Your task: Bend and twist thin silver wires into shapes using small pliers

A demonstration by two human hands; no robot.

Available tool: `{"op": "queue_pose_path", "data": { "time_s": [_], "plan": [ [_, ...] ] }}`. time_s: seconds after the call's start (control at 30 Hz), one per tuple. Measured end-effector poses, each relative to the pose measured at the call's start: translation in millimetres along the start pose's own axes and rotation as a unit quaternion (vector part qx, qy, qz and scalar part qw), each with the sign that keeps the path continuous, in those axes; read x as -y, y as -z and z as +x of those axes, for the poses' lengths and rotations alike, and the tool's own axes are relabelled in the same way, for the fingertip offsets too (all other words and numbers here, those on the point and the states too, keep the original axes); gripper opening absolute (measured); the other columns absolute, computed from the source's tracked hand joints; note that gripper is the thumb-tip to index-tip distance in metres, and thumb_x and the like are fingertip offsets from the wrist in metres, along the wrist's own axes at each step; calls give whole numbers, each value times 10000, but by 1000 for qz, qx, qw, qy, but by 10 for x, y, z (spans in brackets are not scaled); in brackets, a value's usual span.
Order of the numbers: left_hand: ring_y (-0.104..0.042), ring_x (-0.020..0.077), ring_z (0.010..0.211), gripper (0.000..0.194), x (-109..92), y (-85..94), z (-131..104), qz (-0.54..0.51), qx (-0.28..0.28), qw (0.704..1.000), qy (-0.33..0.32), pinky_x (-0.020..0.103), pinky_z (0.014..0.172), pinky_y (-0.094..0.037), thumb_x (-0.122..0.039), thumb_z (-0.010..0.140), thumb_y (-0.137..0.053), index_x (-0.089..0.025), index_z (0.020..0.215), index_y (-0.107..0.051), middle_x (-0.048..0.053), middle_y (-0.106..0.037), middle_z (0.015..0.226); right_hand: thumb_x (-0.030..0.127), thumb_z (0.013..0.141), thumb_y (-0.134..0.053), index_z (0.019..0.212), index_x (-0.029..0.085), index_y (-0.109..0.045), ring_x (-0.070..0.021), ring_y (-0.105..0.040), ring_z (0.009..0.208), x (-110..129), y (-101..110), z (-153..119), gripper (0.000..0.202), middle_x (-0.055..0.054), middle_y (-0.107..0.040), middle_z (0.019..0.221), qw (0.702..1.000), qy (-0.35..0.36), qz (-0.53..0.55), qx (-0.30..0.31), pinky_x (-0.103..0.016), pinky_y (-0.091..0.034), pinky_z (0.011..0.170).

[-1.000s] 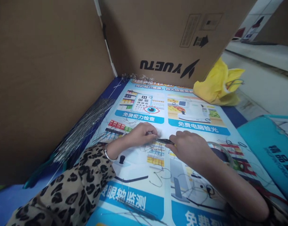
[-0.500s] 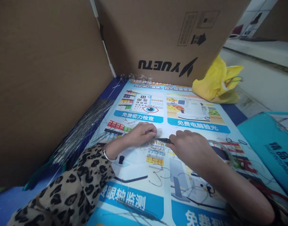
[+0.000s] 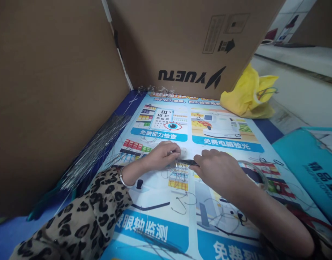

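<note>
My right hand (image 3: 217,164) is wrapped round a dark pair of pliers (image 3: 188,162), whose slim jaws point left. With its fingers pinched together, my left hand (image 3: 166,155) holds thin wire (image 3: 183,152) right at the tips of those jaws. Fine loops of it show around the fingertips, though exactly how the jaws meet the wire is too small to tell. Below the hands, more curled wire pieces (image 3: 186,206) lie on the printed poster (image 3: 193,231). Both hands are just above the poster, close to each other.
A bundle of straight wires (image 3: 92,151) lies on the left beside a cardboard panel (image 3: 52,90). Another cardboard panel (image 3: 182,39) stands at the back, with small wire pieces (image 3: 157,90) along its foot. On the right are a yellow bag (image 3: 244,95) and a teal box (image 3: 304,155).
Both hands keep almost the same place and hold. The pliers' tips stay by the left fingers, and the whole view has shifted very slightly.
</note>
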State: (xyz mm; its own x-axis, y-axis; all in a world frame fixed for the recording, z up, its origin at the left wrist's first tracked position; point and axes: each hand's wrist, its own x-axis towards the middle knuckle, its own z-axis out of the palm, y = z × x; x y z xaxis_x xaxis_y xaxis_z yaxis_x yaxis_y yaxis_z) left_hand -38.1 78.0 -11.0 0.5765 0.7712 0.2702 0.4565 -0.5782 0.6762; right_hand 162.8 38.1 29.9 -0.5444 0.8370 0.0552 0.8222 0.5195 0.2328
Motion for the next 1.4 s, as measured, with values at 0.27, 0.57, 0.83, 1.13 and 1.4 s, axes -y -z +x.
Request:
{"op": "queue_pose_path", "data": {
  "time_s": [0.27,0.57,0.83,1.13,1.4],
  "plan": [
    [-500,124,776,123,-9,-17,-9,-26,32,999,25,256,755,-396,-166,851,-429,-166,789,-534,10,-573,782,389,834,-521,770,193,-633,-202,-560,696,30,-17,-26,234,-72,-622,741,1000,-7,10,15,-274,-273,552],
    [-483,116,763,124,3,3,-5,-59,56,996,24,246,739,-388,-196,875,-405,-162,803,-501,5,-532,793,385,837,-515,754,196,-624,-199,-558,677,17,-22,-38,234,-60,-611,726,1000,-1,7,7,-277,-247,533],
    [-477,117,765,133,-6,13,-14,-64,50,996,34,241,736,-387,-218,877,-407,-162,811,-507,7,-527,792,373,846,-506,753,181,-617,-176,-544,665,17,-21,-45,241,-64,-597,710,1000,-1,3,3,-276,-206,521],
    [-470,101,718,97,12,5,-15,-107,61,991,55,227,673,-396,-227,852,-439,-160,835,-507,4,-513,774,378,843,-514,747,192,-615,-178,-534,654,22,-27,-52,232,-56,-595,706,1000,2,1,0,-287,-181,523],
    [-485,103,734,139,37,21,-42,-147,95,983,62,224,661,-412,-216,781,-539,-173,907,-502,6,-520,840,359,849,-510,753,193,-610,-174,-520,652,22,0,-53,216,-57,-596,711,1000,1,-10,-4,-289,-176,529]
  ]
}}
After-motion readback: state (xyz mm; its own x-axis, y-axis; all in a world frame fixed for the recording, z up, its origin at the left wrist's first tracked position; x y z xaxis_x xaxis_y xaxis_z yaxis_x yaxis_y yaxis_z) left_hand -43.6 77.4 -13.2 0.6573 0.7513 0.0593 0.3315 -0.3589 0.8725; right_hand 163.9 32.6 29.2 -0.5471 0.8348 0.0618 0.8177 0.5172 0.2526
